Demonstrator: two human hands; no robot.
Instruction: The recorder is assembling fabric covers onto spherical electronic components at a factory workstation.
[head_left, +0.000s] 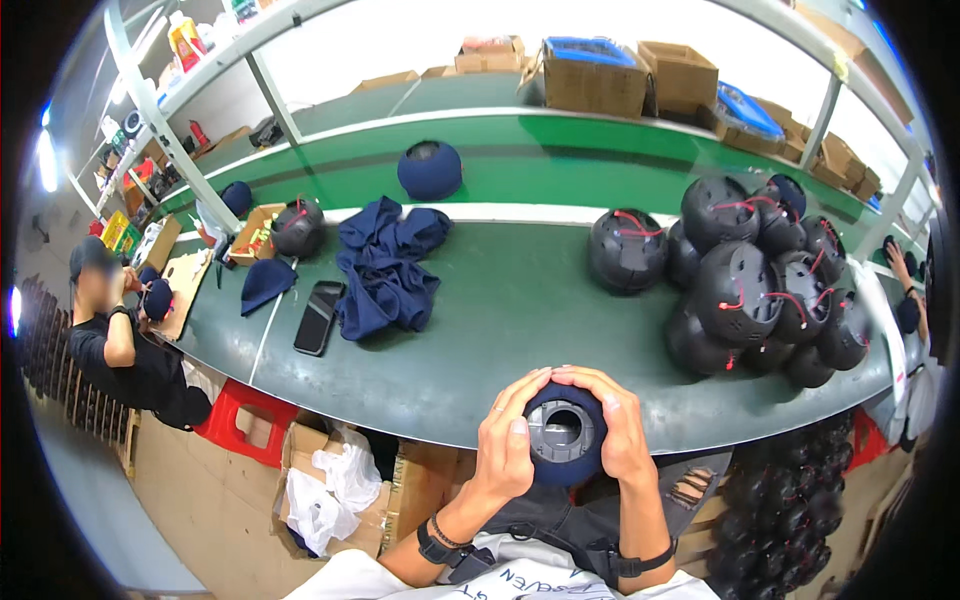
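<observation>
Left hand [506, 445]: curved around the left side of a navy-covered round shell [562, 455], grasping it.
Right hand [622, 430]: grasping the same shell from the right, both hands' fingertips close together at its far side.
Navy-covered round shell: between the palms at the near edge of the green table [500, 320], grey ringed opening facing the person; whether it touches the table, cannot tell.
Navy cloth [385, 265]: crumpled in a heap, beyond and left of the hands.
Phone [318, 318]: dark, lying just left of the cloth.
Black shells [735, 290]: piled at the right, several with red wires [637, 222].
Navy-covered ball [430, 172]: on the brighter green strip beyond the table.
Red stool [232, 412]: on the floor, lower left.
Co-worker [125, 350]: far left, arms raised.
</observation>
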